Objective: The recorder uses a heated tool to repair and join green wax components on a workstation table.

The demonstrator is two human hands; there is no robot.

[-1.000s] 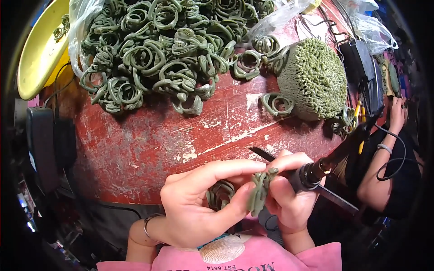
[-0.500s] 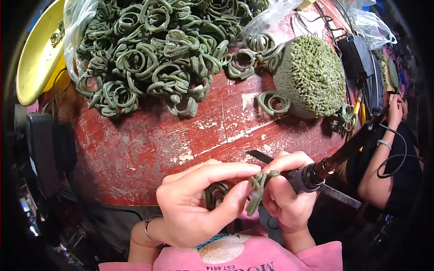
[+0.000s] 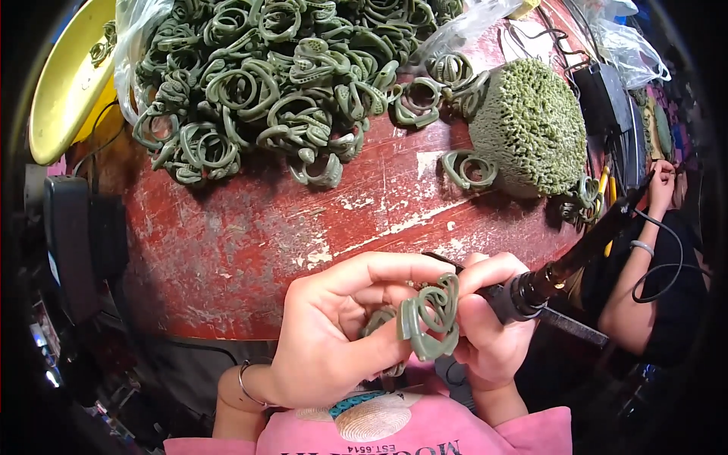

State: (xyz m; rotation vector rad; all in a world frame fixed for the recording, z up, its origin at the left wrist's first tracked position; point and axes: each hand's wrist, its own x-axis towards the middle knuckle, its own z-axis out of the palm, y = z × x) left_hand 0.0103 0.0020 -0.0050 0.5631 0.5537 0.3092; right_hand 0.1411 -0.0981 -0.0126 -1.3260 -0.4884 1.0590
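My left hand (image 3: pixel 326 326) is closed around a green, wax-like openwork ring piece (image 3: pixel 434 315) with curled bands, pinched between thumb and fingertips. More green ring pieces (image 3: pixel 377 322) show partly in its palm, mostly covered by the fingers. My right hand (image 3: pixel 493 318) is closed on a dark pen-like tool (image 3: pixel 523 297) with a thick barrel running to the upper right. Its fingertips meet the ring piece's right side. A dark flat tip pokes out beyond the right fingers, and a grey bar (image 3: pixel 572 326) sticks out below the barrel; how these join is hidden.
A large heap of green ring pieces (image 3: pixel 235 87) lies on the worn red table (image 3: pixel 250 250). To its right stands a porous green block (image 3: pixel 531 129), with loose rings beside it. A yellow dish (image 3: pixel 68 91) is at far left. Another person's arm (image 3: pixel 641 262) and cables are at right.
My left hand has turned the ring piece so its broad openwork side now shows, and shifted slightly right. The right hand stays nearly in place with the tool. The whole view has shifted slightly.
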